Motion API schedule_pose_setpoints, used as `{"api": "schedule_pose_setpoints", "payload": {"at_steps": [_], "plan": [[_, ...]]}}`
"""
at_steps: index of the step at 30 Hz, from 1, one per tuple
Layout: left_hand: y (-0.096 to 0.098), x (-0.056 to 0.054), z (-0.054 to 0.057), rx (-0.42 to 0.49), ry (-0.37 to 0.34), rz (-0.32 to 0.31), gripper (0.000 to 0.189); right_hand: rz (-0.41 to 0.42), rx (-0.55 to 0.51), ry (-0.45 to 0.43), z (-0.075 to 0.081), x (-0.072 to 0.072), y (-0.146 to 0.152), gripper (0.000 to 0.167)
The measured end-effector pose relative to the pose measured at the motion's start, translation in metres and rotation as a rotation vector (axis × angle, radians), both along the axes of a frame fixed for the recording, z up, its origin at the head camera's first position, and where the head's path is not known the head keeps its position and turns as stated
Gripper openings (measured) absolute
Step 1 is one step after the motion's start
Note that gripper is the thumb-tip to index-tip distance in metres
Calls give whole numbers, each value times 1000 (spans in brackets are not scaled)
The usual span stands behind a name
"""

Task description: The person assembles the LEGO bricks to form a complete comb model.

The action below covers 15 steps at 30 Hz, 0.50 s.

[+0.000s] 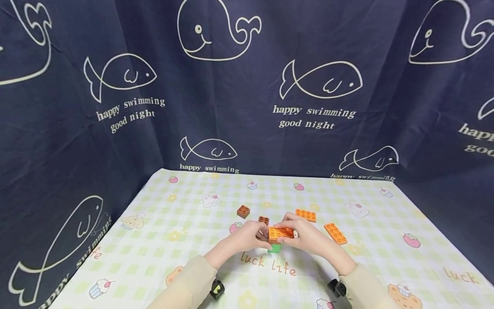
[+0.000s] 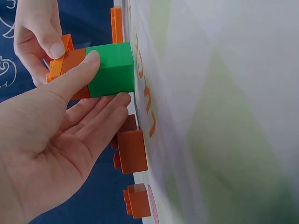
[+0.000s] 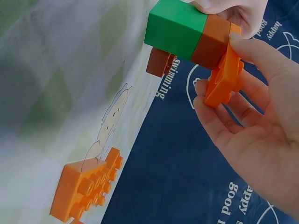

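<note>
A small stack stands on the tablecloth between the hands: a green brick at the bottom, a brown brick on it, and a flat orange brick across the top. My left hand holds the stack's left side, its thumb across the brown and green bricks in the left wrist view and its fingers at the other side. With thumb and fingers my right hand grips the orange brick, which sticks out past the brown one to the right.
Beyond the left hand lie a brown brick and, farther back, another brown brick. Two flat orange bricks, one behind the right hand and one to its right, lie on the patterned tablecloth. A dark fish-print curtain hangs around the table.
</note>
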<state>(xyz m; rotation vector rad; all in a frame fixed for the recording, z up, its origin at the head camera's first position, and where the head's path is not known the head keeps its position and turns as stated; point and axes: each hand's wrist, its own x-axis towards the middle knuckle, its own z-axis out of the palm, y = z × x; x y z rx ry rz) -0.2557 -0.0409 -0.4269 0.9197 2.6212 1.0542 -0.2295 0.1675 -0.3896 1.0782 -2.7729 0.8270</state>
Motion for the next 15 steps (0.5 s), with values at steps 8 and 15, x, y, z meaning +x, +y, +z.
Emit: {"api": "schedule_pose_setpoints", "payload": {"at_steps": [8,15], "plan": [[-2,0,0,-5,11,6,26,-3,-13,20,-2,-1,-1,29],[-2,2,2,-8,11,5,27,-26,-40,23,-7,-2,0,27]]}}
